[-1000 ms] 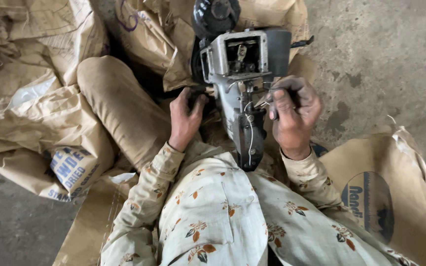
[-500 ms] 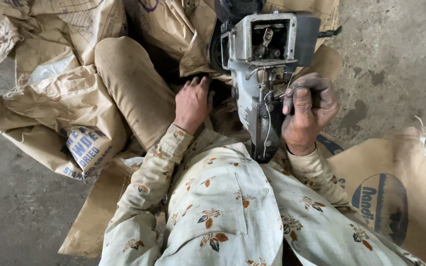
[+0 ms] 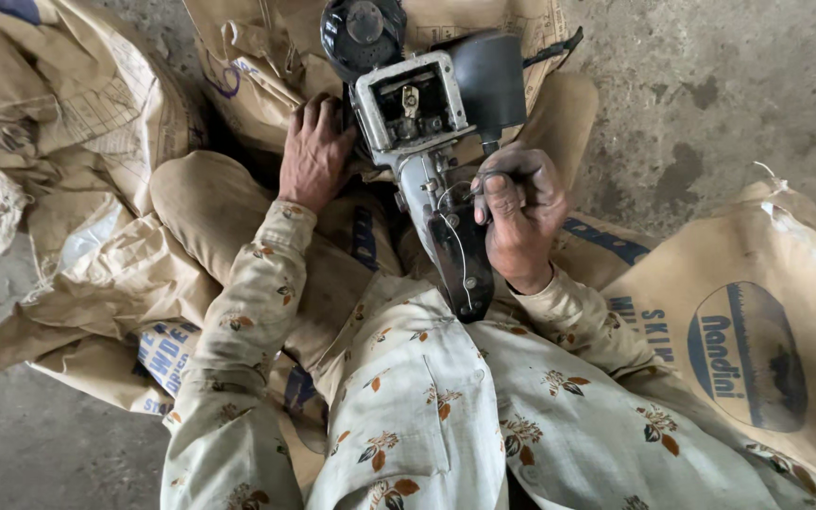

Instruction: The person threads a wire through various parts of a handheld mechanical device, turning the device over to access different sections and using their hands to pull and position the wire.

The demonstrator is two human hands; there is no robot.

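A grey and black hand-held bag-stitching machine (image 3: 424, 142) rests on my lap, its open metal head pointing away from me. My left hand (image 3: 314, 151) lies against the machine's left side, fingers spread over its body near the black round wheel (image 3: 363, 33). My right hand (image 3: 519, 212) is curled beside the machine's narrow neck, pinching a thin thread or wire (image 3: 453, 194) that runs along it. My sleeves are pale with a leaf print.
Crumpled brown paper sacks (image 3: 77, 189) lie heaped at the left and behind the machine. Another sack with a blue oval print (image 3: 748, 354) lies at the right. Bare concrete floor (image 3: 729, 85) shows at the upper right and lower left.
The view has shifted, so machine and hands sit further right and higher in frame. My left hand has slid up along the machine's side. My right hand stays at the neck.
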